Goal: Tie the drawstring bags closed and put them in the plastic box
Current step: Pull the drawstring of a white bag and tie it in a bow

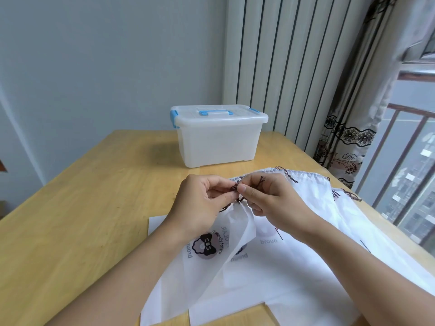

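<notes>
We see the top drawstring bag (211, 267), white with a printed sheep logo, lying near the front of the wooden table (82, 220), its neck gathered and lifted slightly between both hands. The left hand (202, 203) pinches the dark brown drawstring (235, 187) between thumb and forefinger, the other fingers curled; the right hand (270, 198) pinches the same cord just beside it, a frayed end sticking up over its knuckles. Under and to the right of this bag lie more white bags (329, 231), overlapping, their brown cords trailing toward the table's right edge. Beyond the hands, well apart, stands the translucent plastic box (219, 142) with its lid on and blue latches. Behind it we see a striped curtain (282, 67) and, at right, a window railing (412, 161).
</notes>
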### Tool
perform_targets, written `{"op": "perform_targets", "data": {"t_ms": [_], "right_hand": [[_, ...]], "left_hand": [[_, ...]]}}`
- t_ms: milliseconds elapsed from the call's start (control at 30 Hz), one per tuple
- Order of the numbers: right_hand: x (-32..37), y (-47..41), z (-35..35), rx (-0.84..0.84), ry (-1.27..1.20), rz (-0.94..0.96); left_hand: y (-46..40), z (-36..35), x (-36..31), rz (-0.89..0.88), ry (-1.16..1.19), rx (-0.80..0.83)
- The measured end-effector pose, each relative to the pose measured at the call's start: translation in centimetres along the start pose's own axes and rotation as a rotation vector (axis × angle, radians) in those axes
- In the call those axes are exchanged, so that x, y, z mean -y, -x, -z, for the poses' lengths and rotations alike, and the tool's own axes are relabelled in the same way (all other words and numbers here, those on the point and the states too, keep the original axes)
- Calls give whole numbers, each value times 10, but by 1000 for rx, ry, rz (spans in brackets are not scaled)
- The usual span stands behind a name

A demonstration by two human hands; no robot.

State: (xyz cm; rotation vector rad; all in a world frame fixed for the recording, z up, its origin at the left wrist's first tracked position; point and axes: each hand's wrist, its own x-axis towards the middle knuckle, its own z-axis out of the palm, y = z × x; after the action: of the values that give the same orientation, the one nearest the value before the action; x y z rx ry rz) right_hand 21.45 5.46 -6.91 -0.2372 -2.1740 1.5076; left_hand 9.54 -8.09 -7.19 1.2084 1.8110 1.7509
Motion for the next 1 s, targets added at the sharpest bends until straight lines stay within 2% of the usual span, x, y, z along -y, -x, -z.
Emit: {"op": "perform_targets", "data": {"t_ms": [133,300,400,467,567,833,1000], "right_hand": [[3,0,5,-4,169,71],[5,0,13,-124,361,218],[1,-3,15,-154,365,252],[-1,-4,15,-113,378,238],[-3,-4,15,-19,262,180],[3,-2,10,3,-22,48],[3,0,5,4,-86,-11]], "left_hand": [[-1,4,-1,18,-49,37],[-3,6,-3,135,29,89],[-2,5,-6,226,209,176],[-1,5,-8,282,349,204],[-2,4,-7,333,459,232],[-3,3,-3,192,257,101],[0,-1,-5,150,217,-5]]}}
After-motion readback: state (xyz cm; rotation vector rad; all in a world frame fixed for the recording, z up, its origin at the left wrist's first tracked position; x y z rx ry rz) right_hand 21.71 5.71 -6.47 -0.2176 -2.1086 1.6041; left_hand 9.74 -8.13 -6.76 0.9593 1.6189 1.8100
